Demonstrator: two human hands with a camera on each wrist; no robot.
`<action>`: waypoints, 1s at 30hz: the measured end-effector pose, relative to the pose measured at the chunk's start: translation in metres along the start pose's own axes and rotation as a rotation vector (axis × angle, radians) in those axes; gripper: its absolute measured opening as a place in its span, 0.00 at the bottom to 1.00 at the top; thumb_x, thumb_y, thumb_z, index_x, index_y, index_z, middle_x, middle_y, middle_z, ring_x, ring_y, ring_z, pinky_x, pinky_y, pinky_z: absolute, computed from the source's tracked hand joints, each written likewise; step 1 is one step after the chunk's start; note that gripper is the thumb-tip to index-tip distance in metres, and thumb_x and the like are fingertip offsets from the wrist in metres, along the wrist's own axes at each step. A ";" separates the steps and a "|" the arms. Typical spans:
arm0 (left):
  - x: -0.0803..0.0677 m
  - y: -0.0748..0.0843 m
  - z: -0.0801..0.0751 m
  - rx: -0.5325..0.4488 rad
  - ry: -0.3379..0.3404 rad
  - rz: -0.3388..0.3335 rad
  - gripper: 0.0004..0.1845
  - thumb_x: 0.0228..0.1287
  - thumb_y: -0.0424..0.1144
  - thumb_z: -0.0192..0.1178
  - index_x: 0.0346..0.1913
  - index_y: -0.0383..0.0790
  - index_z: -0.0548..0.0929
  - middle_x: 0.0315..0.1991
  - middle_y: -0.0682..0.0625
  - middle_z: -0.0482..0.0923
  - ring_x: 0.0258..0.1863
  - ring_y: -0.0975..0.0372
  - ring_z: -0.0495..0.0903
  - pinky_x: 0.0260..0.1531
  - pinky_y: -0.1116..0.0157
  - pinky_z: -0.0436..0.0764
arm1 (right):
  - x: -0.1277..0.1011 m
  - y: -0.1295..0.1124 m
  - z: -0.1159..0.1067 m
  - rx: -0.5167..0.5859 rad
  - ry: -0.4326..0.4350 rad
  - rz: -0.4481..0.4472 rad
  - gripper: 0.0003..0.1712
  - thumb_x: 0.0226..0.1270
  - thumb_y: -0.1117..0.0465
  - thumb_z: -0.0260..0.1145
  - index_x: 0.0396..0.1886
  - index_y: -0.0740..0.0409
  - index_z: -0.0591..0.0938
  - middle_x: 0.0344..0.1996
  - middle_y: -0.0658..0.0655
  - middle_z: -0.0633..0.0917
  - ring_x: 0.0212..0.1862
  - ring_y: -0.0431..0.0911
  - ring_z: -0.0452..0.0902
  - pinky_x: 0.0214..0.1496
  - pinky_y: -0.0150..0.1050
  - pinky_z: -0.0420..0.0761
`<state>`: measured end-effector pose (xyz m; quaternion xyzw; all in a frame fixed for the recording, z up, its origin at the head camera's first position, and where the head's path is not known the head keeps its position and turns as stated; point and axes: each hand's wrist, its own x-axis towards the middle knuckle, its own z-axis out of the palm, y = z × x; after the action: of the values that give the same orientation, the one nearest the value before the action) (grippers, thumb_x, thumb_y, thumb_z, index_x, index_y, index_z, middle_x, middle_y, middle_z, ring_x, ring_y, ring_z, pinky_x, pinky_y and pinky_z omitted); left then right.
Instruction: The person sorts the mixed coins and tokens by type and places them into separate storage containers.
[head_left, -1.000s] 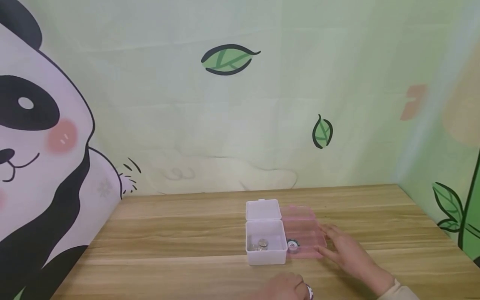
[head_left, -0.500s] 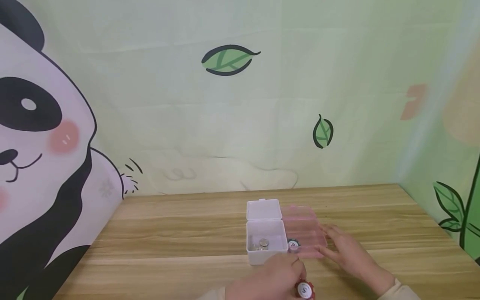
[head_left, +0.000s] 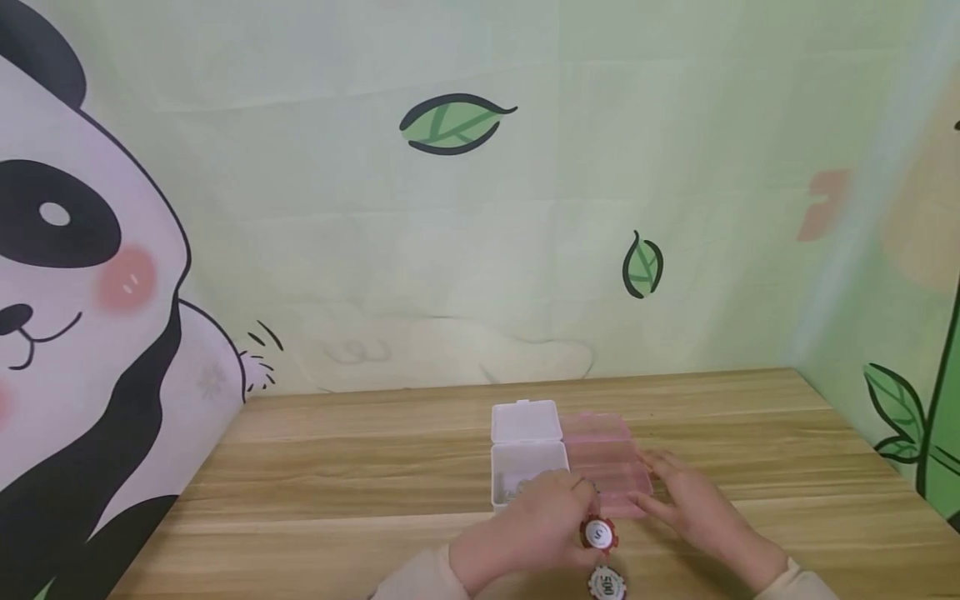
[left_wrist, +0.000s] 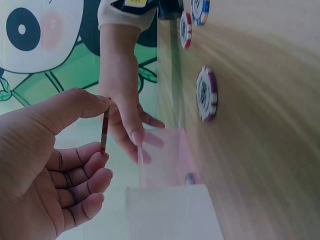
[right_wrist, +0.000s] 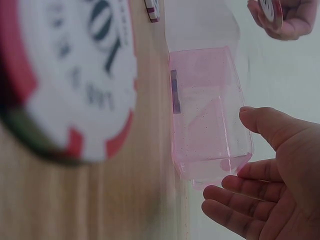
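My left hand pinches a red-and-white poker chip between thumb and fingertips, in front of the two small boxes. The left wrist view shows this chip edge-on. My right hand touches the right side of the translucent pink box, thumb near its front corner, fingers extended along it. Inside that box, a chip lies against one wall in the right wrist view. The white box, lid tipped back, adjoins the pink one; my left hand partly covers it and the coins inside.
A white chip marked 500 lies on the wooden table just below my left hand. Nearer chips include a red one and a blue one. A printed panda backdrop stands behind the table.
My left hand has come up from the bottom edge toward the boxes, bringing the red chip. It now overlaps the white box's front. My right hand stays beside the pink box.
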<state>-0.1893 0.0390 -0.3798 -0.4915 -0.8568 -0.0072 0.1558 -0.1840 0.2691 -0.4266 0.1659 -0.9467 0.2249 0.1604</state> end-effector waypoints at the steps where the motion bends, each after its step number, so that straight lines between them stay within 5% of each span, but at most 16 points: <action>1: 0.001 -0.002 0.000 -0.004 -0.012 -0.015 0.21 0.48 0.59 0.69 0.35 0.49 0.78 0.29 0.63 0.73 0.29 0.73 0.70 0.33 0.78 0.71 | 0.000 0.000 0.000 -0.001 0.000 -0.001 0.34 0.60 0.53 0.69 0.59 0.72 0.74 0.53 0.70 0.81 0.53 0.62 0.79 0.56 0.57 0.79; 20: 0.030 -0.023 0.011 0.012 -0.029 -0.210 0.20 0.50 0.57 0.69 0.32 0.46 0.76 0.27 0.59 0.71 0.27 0.68 0.71 0.29 0.74 0.71 | 0.001 0.001 0.000 0.002 0.007 0.002 0.33 0.59 0.55 0.70 0.58 0.72 0.75 0.52 0.67 0.82 0.47 0.56 0.83 0.53 0.53 0.81; 30: 0.044 -0.032 0.026 0.058 -0.042 -0.232 0.22 0.48 0.57 0.70 0.32 0.45 0.76 0.30 0.56 0.73 0.33 0.65 0.71 0.33 0.72 0.71 | 0.001 0.001 0.002 -0.010 0.002 0.012 0.34 0.59 0.54 0.70 0.59 0.72 0.74 0.52 0.68 0.81 0.47 0.57 0.83 0.53 0.55 0.81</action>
<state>-0.2433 0.0640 -0.3882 -0.3845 -0.9108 0.0099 0.1500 -0.1861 0.2688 -0.4283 0.1593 -0.9486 0.2214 0.1608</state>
